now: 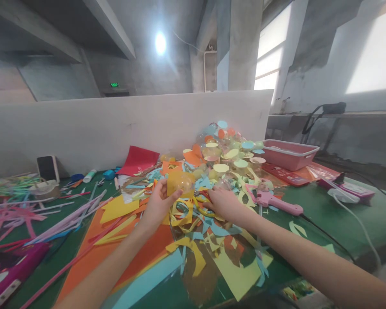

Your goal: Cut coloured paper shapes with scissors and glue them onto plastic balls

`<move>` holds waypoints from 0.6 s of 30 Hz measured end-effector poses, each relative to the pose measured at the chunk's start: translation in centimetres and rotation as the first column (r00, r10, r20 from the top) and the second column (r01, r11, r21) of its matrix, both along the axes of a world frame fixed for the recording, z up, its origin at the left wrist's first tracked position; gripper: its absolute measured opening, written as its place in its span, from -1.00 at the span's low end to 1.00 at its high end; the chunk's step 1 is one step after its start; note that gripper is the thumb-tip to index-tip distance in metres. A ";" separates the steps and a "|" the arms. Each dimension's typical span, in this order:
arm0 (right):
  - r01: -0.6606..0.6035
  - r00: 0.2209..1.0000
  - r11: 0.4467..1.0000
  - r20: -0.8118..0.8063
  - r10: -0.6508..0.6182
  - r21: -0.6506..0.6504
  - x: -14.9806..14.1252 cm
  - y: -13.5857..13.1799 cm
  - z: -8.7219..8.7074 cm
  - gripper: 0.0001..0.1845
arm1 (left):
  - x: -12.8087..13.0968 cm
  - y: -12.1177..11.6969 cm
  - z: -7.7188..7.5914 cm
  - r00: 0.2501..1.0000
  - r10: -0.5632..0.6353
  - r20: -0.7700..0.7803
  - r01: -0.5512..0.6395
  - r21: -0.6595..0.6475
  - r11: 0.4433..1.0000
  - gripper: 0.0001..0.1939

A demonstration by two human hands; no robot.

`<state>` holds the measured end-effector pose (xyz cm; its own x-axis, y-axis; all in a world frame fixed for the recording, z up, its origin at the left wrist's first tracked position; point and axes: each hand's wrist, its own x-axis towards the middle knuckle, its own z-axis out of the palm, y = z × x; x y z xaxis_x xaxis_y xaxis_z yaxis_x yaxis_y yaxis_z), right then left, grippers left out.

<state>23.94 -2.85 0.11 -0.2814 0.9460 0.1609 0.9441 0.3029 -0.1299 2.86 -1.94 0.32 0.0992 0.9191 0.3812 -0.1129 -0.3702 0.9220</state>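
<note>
My left hand (159,201) holds up a clear plastic ball with a piece of yellow paper (179,183) behind it, fingers pinched on them. My right hand (221,202) lies palm down on the heap of paper scraps, fingers curled over yellow-handled scissors (203,209). Both hands are above a litter of yellow, blue and orange paper offcuts (209,246) on the green table (315,208).
A heap of clear balls capped with coloured paper discs (227,148) stands behind the hands. A pink glue gun (273,201) lies to the right, with a pink basin (289,153) and a power strip (347,189) beyond. Coloured straws (16,206) and a white partition board (116,128) are left and behind.
</note>
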 end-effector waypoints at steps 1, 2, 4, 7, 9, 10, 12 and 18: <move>-0.009 1.000 1.000 -0.007 0.009 -0.002 0.0 0.0 -0.1 -0.68 | 0.0 0.1 0.0 1.000 -0.003 0.014 0.003 -0.006 1.000 -0.55; -0.019 1.000 1.000 -0.017 0.019 -0.002 0.1 0.1 -0.1 -0.70 | 0.0 0.2 -0.1 1.000 -0.001 0.026 0.001 -0.013 1.000 -0.55; -0.035 0.998 0.999 -0.042 0.035 0.007 0.2 0.2 -0.3 -0.74 | 0.0 0.2 0.0 0.999 0.014 0.040 -0.013 -0.029 0.999 -0.53; -0.034 0.996 0.999 -0.084 0.036 0.033 0.4 0.3 -0.4 -0.76 | 0.0 0.0 0.4 0.997 0.056 0.054 -0.054 -0.041 0.998 -0.51; 0.006 0.984 0.999 -0.179 0.001 0.037 0.6 0.5 -0.3 -0.77 | 0.1 -0.4 0.9 0.993 0.098 0.063 -0.097 -0.021 0.995 -0.51; 0.027 0.963 0.999 -0.269 -0.019 0.024 0.7 0.6 -0.1 -0.78 | 0.2 -0.6 1.1 0.990 0.124 0.070 -0.124 -0.002 0.992 -0.53; 0.050 0.847 0.996 -0.525 -0.082 -0.073 0.7 0.9 0.3 -0.80 | 0.2 -0.8 1.5 0.978 0.193 0.079 -0.197 0.035 0.980 -0.55; -0.074 0.516 0.957 -0.832 -0.206 -0.282 0.7 0.9 2.0 -0.78 | -0.1 -1.0 2.0 0.943 0.315 0.105 -0.325 0.089 0.942 -0.53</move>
<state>24.68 -1.97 2.08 -0.0774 0.9960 0.0441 0.3535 0.0687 -0.9329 2.79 -2.95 2.35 -0.2320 0.8515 0.4703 -0.0518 -0.4936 0.8681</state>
